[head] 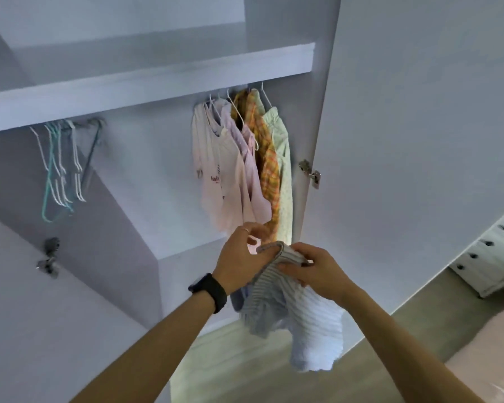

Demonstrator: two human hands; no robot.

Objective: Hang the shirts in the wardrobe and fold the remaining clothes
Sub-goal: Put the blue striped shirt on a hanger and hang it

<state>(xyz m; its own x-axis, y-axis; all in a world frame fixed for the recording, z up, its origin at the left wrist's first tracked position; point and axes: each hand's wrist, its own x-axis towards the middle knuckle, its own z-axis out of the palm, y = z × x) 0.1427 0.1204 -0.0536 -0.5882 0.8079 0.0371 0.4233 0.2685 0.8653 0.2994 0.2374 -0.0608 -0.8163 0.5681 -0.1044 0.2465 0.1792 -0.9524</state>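
Note:
A pale blue striped shirt (297, 315) hangs from both my hands in front of the open wardrobe. My left hand (242, 257), with a black watch on the wrist, grips it by the collar edge on the left. My right hand (317, 271) pinches the collar fabric from the right. Inside, several shirts (239, 164) hang on white hangers at the rail's right end: pale pink ones, an orange checked one and a light green one. Several bare hangers (58, 167), white and teal, hang at the left end.
A white shelf (146, 82) runs above the rail. The wardrobe's open door (413, 126) stands at the right with a metal hinge (310, 171). A white tufted piece of furniture (495, 251) and a pink bed corner (489, 359) lie at the right.

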